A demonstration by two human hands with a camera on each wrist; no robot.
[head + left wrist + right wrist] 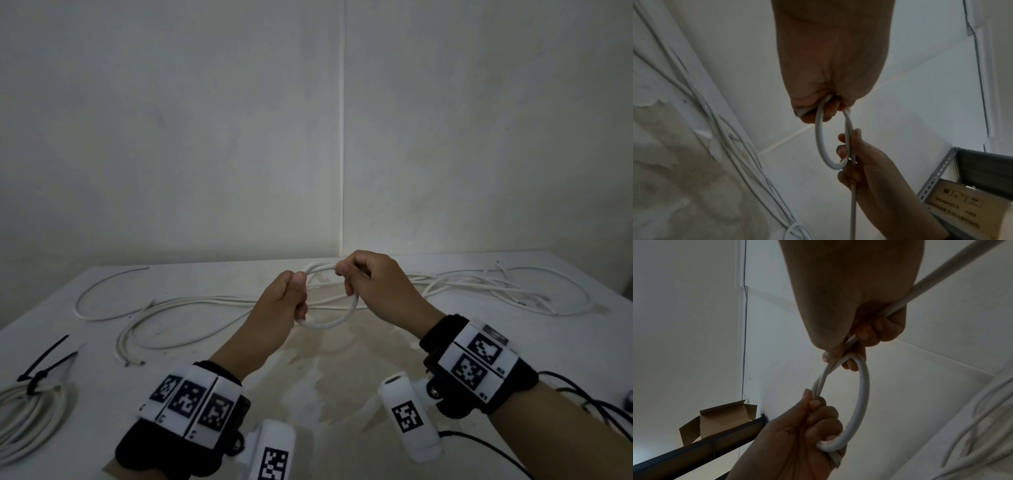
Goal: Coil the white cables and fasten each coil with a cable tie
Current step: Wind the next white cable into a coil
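Both hands hold a small loop of white cable [334,320] above the middle of the white table [342,394]. My left hand [294,298] grips the loop's left side with curled fingers and thumb on top. My right hand [356,274] pinches the loop's top right, where the cable runs on to the right. In the left wrist view the cable loop [821,138] hangs from my left hand [818,112], and my right hand [851,155] holds its far end. In the right wrist view the loop [861,395] spans from my right hand [846,356] to my left hand [818,417].
Long loose white cables [191,308] sprawl across the table from left to right [479,284]. At the near left lies a finished coil [24,414] bound with a black cable tie [41,370]. Walls stand close behind the table. A cardboard box [721,418] sits on a shelf.
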